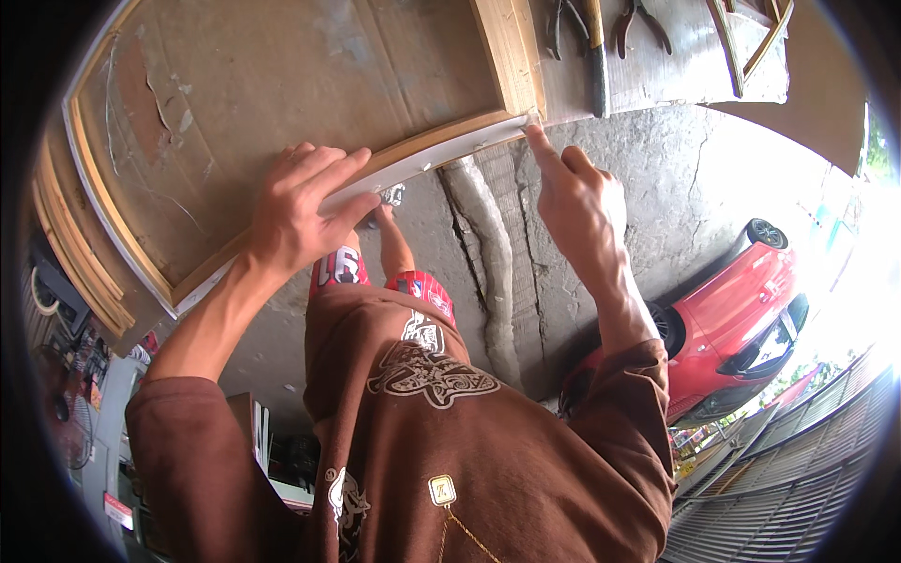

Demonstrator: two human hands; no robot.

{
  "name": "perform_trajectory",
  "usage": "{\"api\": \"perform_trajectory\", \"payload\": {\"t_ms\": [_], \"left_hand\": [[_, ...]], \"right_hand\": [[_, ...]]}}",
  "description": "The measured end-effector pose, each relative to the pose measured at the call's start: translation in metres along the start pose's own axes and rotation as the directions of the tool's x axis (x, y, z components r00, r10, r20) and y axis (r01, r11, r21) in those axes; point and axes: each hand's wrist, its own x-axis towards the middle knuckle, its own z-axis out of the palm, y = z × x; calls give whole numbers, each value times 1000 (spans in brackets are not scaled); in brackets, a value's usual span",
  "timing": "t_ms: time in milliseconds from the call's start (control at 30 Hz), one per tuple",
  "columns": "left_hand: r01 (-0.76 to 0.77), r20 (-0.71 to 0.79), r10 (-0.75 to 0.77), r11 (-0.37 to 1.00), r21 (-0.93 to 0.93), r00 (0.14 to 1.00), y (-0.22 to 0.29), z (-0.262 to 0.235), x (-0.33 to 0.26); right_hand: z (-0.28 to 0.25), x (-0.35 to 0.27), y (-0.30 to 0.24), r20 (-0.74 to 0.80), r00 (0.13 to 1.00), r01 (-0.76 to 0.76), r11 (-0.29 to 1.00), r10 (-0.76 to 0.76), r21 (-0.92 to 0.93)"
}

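Note:
A wooden frame [514, 58] lies on a brown work surface [310, 66], with a white strip [450, 159] along its near outer edge. My left hand [305, 202] rests on the near rail, fingers stretched over the top and thumb apart against the white strip. At the rail's right end, my right hand [582, 192] touches the frame corner with its outstretched index finger. The other right fingers are bent, and its thumb is hidden. Neither hand visibly grips a loose object.
Beyond the corner lie pliers [568, 28], a hammer [598, 56] and a second pair of pliers [643, 28]. Wooden strips [80, 239] are stacked at the far left. A red car [732, 319] stands right on the concrete floor [648, 178], near a metal grille [798, 469].

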Motion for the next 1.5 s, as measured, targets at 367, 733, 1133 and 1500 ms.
{"api": "perform_trajectory", "payload": {"t_ms": [367,733,1133,1500], "left_hand": [[10,54,-11,1000,15,998,1,-2,-3],[10,54,-10,1000,4,998,-1,-3,-3],[9,12,-9,1000,-28,1000,0,-1,1],[28,16,-28,1000,-1,999,1,-4,-3]], "right_hand": [[16,-4,-8,-22,1000,8,999,-7,38],[83,0,-1,-510,847,161,843,149,514],[71,-4,14,-468,879,157,875,88,459],[118,8,-11,-604,735,221,733,309,644]]}}
